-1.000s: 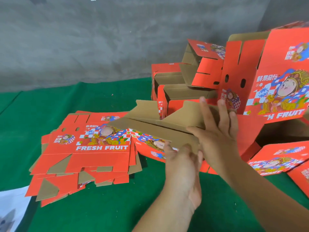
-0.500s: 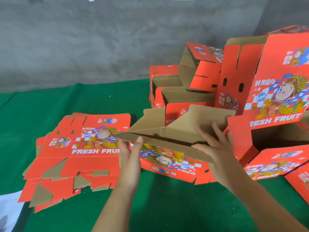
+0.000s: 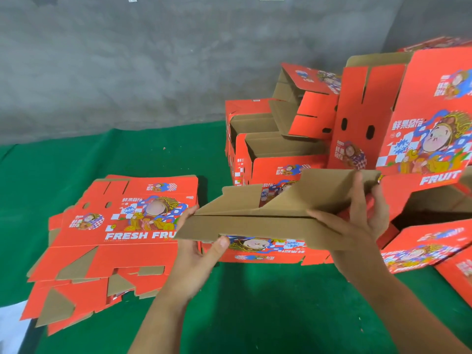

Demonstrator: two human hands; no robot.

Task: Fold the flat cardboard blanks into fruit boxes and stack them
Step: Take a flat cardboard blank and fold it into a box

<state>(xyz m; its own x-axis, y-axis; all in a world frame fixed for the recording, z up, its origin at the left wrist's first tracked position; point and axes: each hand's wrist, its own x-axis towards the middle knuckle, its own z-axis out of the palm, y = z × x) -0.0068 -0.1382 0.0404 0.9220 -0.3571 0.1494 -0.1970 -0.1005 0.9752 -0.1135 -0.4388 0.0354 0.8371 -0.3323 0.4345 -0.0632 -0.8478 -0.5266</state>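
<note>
Now blank [image 3: 255, 226] lengthwise left-right, flaps up, both hands gripping.

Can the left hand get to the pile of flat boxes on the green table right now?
Probably yes, once it lets go. The left hand is holding the half-folded box, and the pile of flat blanks lies right beside it, with nothing between them.

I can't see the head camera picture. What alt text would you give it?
Two bare hands hold a half-folded cardboard fruit box over a green table: the left hand grips its near left end, the right hand its right flap. A pile of flat red blanks lies left; folded boxes are stacked behind right.
</note>
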